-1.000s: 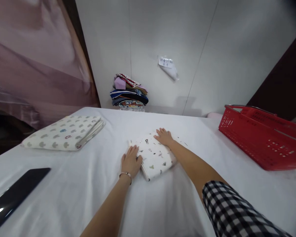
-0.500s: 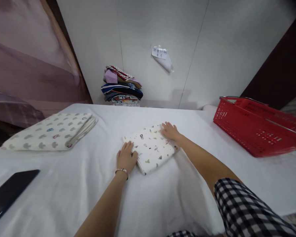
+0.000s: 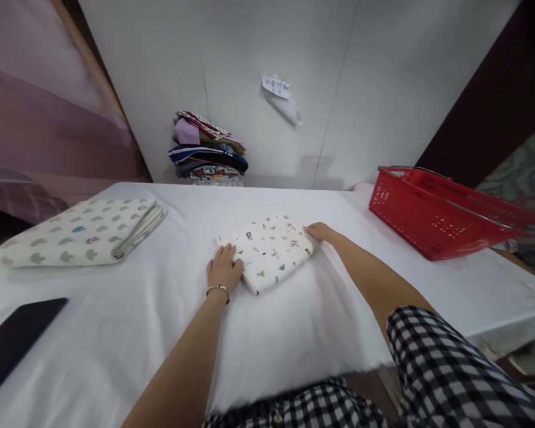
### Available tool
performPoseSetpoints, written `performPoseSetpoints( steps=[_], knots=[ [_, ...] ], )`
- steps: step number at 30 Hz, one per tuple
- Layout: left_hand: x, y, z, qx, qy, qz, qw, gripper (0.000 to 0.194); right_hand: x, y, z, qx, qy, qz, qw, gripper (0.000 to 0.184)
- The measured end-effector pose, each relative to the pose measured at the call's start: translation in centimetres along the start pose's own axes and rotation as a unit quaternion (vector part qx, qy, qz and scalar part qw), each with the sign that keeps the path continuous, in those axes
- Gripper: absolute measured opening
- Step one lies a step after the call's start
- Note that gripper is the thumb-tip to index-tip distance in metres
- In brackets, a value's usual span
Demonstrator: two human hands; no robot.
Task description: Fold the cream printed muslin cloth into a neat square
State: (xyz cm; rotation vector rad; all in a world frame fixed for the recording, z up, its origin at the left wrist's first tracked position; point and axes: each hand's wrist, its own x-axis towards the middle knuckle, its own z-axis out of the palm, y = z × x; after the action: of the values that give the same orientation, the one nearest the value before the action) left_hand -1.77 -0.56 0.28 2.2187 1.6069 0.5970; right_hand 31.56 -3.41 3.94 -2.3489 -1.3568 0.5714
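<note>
A folded white cloth [image 3: 274, 249] with a small print of animals and plants lies on the white-covered table in front of me. My left hand [image 3: 224, 266], a bracelet at its wrist, rests on the cloth's left edge with the fingers stretched out. At the opposite edge is my right hand [image 3: 321, 231], its fingers drawn together on the border of the cloth; the fingertips are partly hidden.
Left on the table [image 3: 160, 333] lie a thick folded cloth with grey shapes [image 3: 78, 238] and a dark flat device [image 3: 20, 339]. A red basket [image 3: 428, 217] stands at the right. Behind the far edge rises a pile of folded clothes [image 3: 209, 151] against the wall.
My right hand has gone from lying spread on the cloth's upper right corner to closing at its right edge. My left hand stays on the left edge. The view has shifted a little.
</note>
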Motion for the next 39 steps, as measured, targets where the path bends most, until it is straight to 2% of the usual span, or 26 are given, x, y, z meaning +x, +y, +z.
performPoseSetpoints(
  steps=[6, 9, 15, 20, 24, 28, 30, 33, 35, 36, 37, 39],
  knots=[
    [0.1, -0.2, 0.1, -0.012, 0.0, 0.002, 1.0, 0.046, -0.5, 1.2, -0.3, 0.045, -0.046, 0.07, 0.995, 0.049],
    [0.1, -0.4, 0.2, -0.021, 0.006, 0.004, 1.0, 0.046, -0.6, 1.6, -0.6, 0.119, -0.075, 0.091, 0.986, 0.052],
    [0.2, -0.5, 0.1, -0.031, 0.006, 0.008, 0.999, 0.045, -1.5, 1.9, -1.1, 0.327, -0.148, 0.087, 0.93, 0.047],
    [0.3, -0.6, 0.5, -0.045, 0.024, 0.048, 0.998, 0.041, -2.7, 2.6, -1.0, 0.384, -0.08, 0.129, 0.911, 0.041],
    [0.2, -0.3, 1.3, -0.062, -0.005, 0.119, 0.991, 0.04, -4.0, 5.2, -1.2, 0.385, -0.036, 0.158, 0.908, 0.034],
    [-0.1, 0.1, 2.1, -0.092, -0.045, 0.185, 0.977, 0.039, -5.2, 8.3, -1.8, 0.342, 0.002, 0.185, 0.921, 0.033],
    [-0.3, 0.2, 2.2, -0.106, -0.051, 0.192, 0.974, 0.039, -5.7, 8.9, -2.0, 0.276, 0.023, 0.18, 0.944, 0.034],
    [-0.7, 0.4, 1.9, -0.133, -0.048, 0.172, 0.975, 0.038, -6.7, 8.1, -2.0, 0.079, 0.114, 0.136, 0.981, 0.033],
    [-0.9, 0.6, 1.5, -0.155, -0.034, 0.151, 0.976, 0.037, -7.7, 6.4, -1.3, -0.018, 0.19, 0.061, 0.98, 0.027],
    [-1.0, 0.7, 1.3, -0.166, -0.024, 0.141, 0.976, 0.035, -8.4, 5.3, -0.7, -0.03, 0.213, 0.01, 0.977, 0.025],
    [-1.1, 0.8, 1.0, -0.177, -0.013, 0.13, 0.975, 0.033, -9.2, 4.1, 0.0, -0.019, 0.213, -0.035, 0.976, 0.023],
    [-1.2, 0.9, 0.6, -0.191, 0.005, 0.112, 0.975, 0.029, -11.3, 1.6, 1.8, 0.038, 0.156, -0.139, 0.977, 0.022]
  ],
)
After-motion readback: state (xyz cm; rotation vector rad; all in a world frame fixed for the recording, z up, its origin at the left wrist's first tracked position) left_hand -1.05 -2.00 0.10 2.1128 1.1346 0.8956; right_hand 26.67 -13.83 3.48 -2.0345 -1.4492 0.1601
